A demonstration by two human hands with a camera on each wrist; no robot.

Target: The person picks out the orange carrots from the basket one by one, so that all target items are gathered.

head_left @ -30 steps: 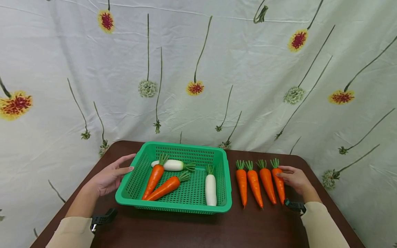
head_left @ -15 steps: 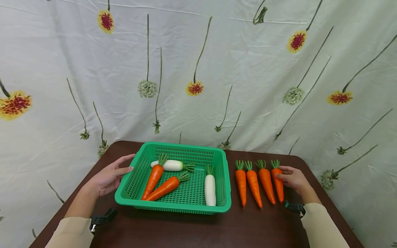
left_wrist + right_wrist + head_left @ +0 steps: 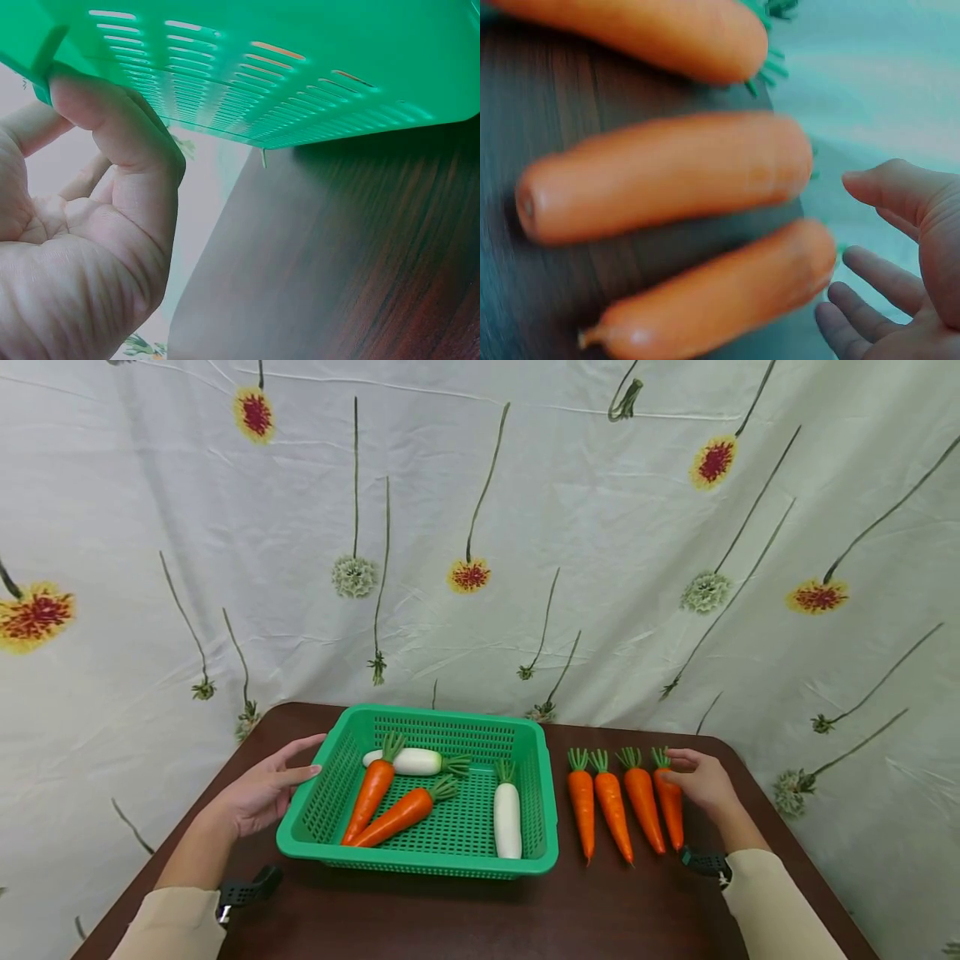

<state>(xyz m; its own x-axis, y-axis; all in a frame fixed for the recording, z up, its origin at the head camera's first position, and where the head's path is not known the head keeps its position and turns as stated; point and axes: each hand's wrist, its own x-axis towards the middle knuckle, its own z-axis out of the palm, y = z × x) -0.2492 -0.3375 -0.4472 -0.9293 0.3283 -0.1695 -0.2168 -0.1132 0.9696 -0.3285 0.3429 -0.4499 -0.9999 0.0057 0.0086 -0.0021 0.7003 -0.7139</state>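
- Carrots [image 3: 612,810] lie on the dark table [image 3: 420,918] in a row of four, to the right of the green basket [image 3: 420,862] — leafy ends away from the person, tips toward them, perhaps so that each can be reached by its thick end.
- Right hand [image 3: 701,781] is at the top of the rightmost carrot [image 3: 671,806], thumb parted from the fingers. It pinches nothing; whether a fingertip brushes the carrot I cannot tell. That spread leaves room around the thick end.
- Left hand [image 3: 262,789] has thumb and fingers spread against the basket's left rim, touching it rather than clenched round it — likely to keep the basket steady.
- Inside the basket, a left carrot [image 3: 371,802] lies with its leafy end across one white radish [image 3: 422,762]; a lower carrot [image 3: 401,817] slants beside it, their tips close together at the near left corner, probably just laid loosely.
- Near the basket's right wall, a second white radish [image 3: 507,822] lies apart from the others, leaves away from the person.
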